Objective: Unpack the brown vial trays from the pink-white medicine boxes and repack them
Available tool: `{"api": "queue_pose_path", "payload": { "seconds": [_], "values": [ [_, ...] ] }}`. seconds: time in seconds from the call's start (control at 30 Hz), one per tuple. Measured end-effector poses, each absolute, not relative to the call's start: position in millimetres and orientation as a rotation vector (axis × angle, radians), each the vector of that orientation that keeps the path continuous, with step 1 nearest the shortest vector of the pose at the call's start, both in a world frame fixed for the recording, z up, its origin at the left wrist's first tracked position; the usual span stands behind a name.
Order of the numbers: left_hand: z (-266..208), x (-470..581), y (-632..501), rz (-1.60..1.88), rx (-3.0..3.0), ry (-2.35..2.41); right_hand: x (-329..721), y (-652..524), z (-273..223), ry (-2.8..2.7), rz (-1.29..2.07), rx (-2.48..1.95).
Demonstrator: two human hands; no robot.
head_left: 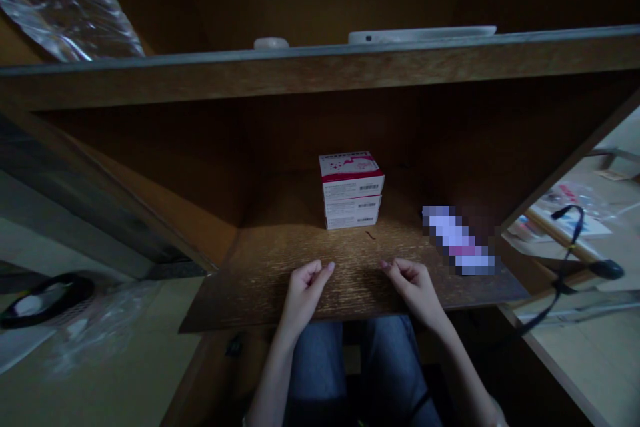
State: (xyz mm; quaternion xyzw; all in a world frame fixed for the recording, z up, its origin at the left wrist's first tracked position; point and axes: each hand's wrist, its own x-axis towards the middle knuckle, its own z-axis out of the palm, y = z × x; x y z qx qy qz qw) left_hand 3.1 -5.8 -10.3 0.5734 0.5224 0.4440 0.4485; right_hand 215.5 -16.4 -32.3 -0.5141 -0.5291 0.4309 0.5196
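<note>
Head view up; hands and boxes, where are they?

Left hand (pixel 307 281) and right hand (pixel 413 281) both curled, thumbs toward each other, apart with a gap between; nothing shows in either, inside of the curls hidden; three white-and-pink boxes (pixel 352 190) stacked on the table (pixel 280 257) at 12 o'clock from the hands, not touched.

Which step?

I'd call it a pause, boxes already piled; handling them would call for uncurled fingers and a reach to 12, one hand per side; layers look loose, so a knock could slide the top one.

Anything in the way?

Dark strand (pixel 370 235) between hands and pile, near the bottom box; looks too slight to matter; shelf (pixel 310 83) sits above, so a high lift might bump it; pixelated item (pixel 457 240) at 2, can't tell what.

Further out?

Flat white object (pixel 423 35) on the shelf at 12 to 1; plastic wrap (pixel 70 0) at 10 to 11; black-rimmed item (pixel 84 290) low at 9; jeans (pixel 319 367) at 6.
</note>
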Motion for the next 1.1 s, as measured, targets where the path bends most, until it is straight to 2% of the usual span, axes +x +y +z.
{"api": "queue_pose_path", "payload": {
  "seconds": [0.33,1.1],
  "values": [
    [-10.6,1.0,-9.3,0.839,1.560,1.101,215.7,-17.8,-38.2,-1.315,0.968,-1.202],
    [-8.7,1.0,-9.5,0.852,1.513,1.103,218.9,-18.9,-43.7,-1.355,0.946,-1.177]
  ]
}}
